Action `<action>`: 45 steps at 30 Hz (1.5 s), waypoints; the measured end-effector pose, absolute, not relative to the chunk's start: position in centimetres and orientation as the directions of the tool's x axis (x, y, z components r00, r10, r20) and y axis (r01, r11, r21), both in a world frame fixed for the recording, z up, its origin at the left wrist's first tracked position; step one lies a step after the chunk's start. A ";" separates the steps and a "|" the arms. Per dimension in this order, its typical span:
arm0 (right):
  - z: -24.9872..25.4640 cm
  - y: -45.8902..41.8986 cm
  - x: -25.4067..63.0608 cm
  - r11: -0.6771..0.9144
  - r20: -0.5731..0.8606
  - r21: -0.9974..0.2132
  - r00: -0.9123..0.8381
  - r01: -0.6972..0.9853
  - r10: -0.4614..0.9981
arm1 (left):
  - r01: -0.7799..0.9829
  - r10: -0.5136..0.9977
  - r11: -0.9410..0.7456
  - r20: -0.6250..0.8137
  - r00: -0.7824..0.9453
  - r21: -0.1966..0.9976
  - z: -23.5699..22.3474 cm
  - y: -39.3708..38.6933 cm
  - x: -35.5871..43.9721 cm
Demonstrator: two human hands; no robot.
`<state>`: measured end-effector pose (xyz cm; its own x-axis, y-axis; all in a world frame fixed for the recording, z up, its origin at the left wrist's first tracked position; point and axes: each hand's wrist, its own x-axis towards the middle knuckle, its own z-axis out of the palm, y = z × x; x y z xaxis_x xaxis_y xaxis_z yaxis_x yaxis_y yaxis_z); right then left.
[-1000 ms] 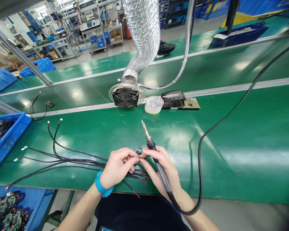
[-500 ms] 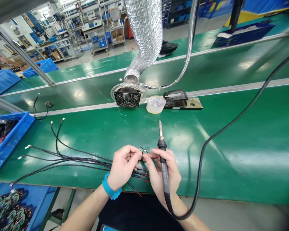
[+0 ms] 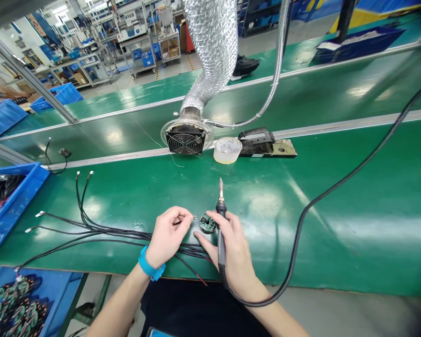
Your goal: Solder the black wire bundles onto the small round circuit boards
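Note:
My left hand (image 3: pixel 170 234), with a blue wristband (image 3: pixel 150 264), pinches the end of a thin black cable; a small bit of its tip shows past the fingertips. In my right hand (image 3: pixel 233 248) lies a soldering iron (image 3: pixel 221 234), its metal tip pointing away from me. The thumb and index finger of that hand are spread beside a small round green circuit board (image 3: pixel 206 224), the index fingertip at its upper edge. Several black cables (image 3: pixel 122 232) with white connectors run across the bench from the left, and red wire ends show under my hands.
A fume extractor (image 3: pixel 185 142) on a silver duct (image 3: pixel 212 51) hangs behind the board. A round translucent tub (image 3: pixel 228 152) and a black iron stand (image 3: pixel 257 142) are beside it. Blue bins (image 3: pixel 31 192) stand left; the iron's cord (image 3: pixel 301 220) loops on the right.
My hands have moved apart. The left has drawn left with the cable end, and the circuit board now shows lying between them. The soldering iron has shifted left with my right hand.

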<state>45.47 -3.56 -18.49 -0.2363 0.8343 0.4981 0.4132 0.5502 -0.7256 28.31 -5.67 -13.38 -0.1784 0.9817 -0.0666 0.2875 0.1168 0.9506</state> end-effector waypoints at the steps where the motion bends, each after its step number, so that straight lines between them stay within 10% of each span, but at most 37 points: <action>1: -18.5 -3.4 45.5 0.551 0.490 -0.737 -0.253 0.391 0.834 | 0.278 0.983 0.121 -0.077 -0.166 0.953 -13.4 -5.7 28.3; 9: -17.8 -1.4 46.8 0.446 0.344 -0.894 -0.570 0.043 0.746 | 0.371 0.998 0.033 -0.009 -0.066 0.928 -13.1 -5.8 28.7; 29: -17.7 -2.8 48.1 0.407 0.384 -0.908 -0.188 0.098 0.904 | 0.554 0.988 -0.081 0.139 -0.063 0.829 -14.2 -5.9 29.8; 35: -17.6 -4.3 49.8 0.316 0.309 -0.941 0.074 -0.122 0.948 | 0.555 0.990 -0.051 0.117 -0.084 0.830 -14.3 -5.9 29.9; 45: -18.1 -4.6 50.0 0.247 0.246 -0.940 0.032 -0.236 0.969 | 0.549 0.989 -0.051 0.118 -0.088 0.835 -14.6 -5.9 29.9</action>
<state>50.05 -4.57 -18.08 0.0317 0.9687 0.2463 -0.2362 0.2467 -0.9399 29.87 -5.94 -14.65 -0.0878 0.9891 0.1184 0.5485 -0.0512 0.8346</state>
